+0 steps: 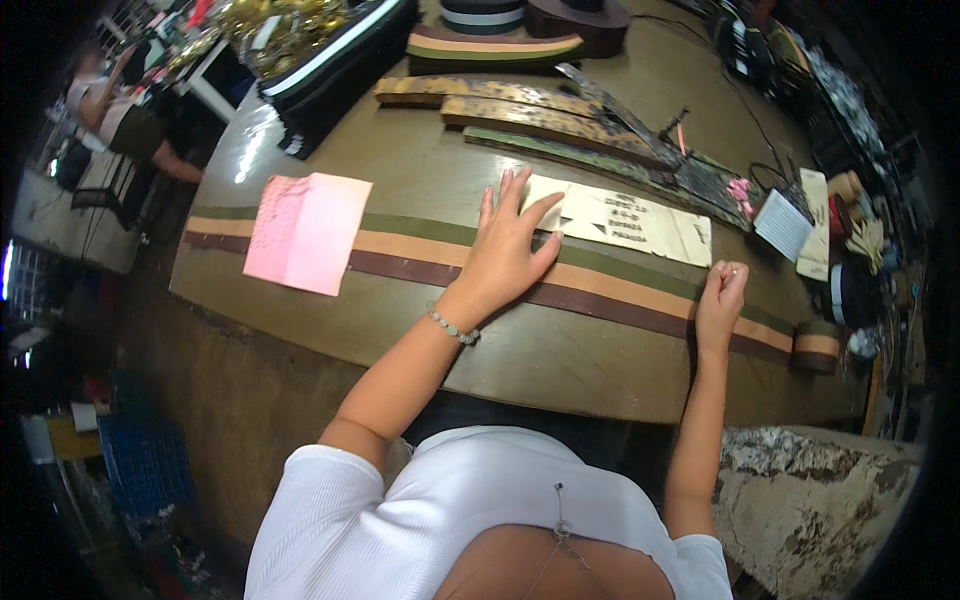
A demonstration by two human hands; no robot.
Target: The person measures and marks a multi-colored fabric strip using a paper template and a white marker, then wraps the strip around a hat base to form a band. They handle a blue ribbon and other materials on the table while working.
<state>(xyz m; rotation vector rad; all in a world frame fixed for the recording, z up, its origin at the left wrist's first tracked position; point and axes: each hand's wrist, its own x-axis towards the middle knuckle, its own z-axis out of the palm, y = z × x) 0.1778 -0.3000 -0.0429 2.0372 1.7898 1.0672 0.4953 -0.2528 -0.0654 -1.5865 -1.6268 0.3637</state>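
Note:
A long striped band (625, 280) in green, tan and brown stretches across the table and ends in a roll (815, 346) at the right. My left hand (508, 235) is open, its fingers spread over the left end of a cream card template (675, 228) and the band. The card lies along the band's far edge and bears dark writing. My right hand (722, 300) is closed above the band, by the card's right end; whatever its fingers hold is too small or hidden to name. A creased pink paper sheet (320, 235) covers part of the band to the left.
Beyond the card lie worn wooden strips (545, 117) and a dark metal bar (620, 110). Rolled bands (580, 25) and a wide black band (340, 75) stand at the back. A small notepad (783, 225) sits at the right. Another person (120, 110) is at the far left.

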